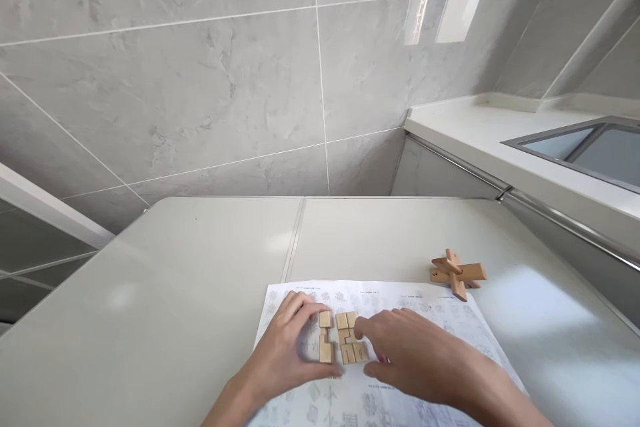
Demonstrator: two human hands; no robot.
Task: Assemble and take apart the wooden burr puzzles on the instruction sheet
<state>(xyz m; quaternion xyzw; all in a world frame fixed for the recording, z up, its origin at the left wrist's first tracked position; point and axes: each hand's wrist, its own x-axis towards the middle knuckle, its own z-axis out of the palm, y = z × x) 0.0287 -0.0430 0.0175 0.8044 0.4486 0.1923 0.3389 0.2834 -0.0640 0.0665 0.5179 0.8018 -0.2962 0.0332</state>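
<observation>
Three notched wooden puzzle pieces lie side by side on a printed paper sheet (385, 400). My left hand (285, 340) curves around the left puzzle piece (325, 350), with the index finger at its far end and the thumb along its near end. A narrow gap separates that piece from the middle puzzle piece (342, 321), which sits against the right puzzle piece (360, 352). My right hand (405, 347) reaches in from the right. Its index fingertip touches the right piece, while the thumb rests apart near the lower corner. Part of the right piece is hidden by that finger.
An assembled wooden interlocking puzzle (457, 273) stands beyond the sheet's far right corner. The pale table (200, 280) has a seam across it and meets a grey tiled wall (225, 93). To the right is a white counter (460, 123) with a metal-framed inset.
</observation>
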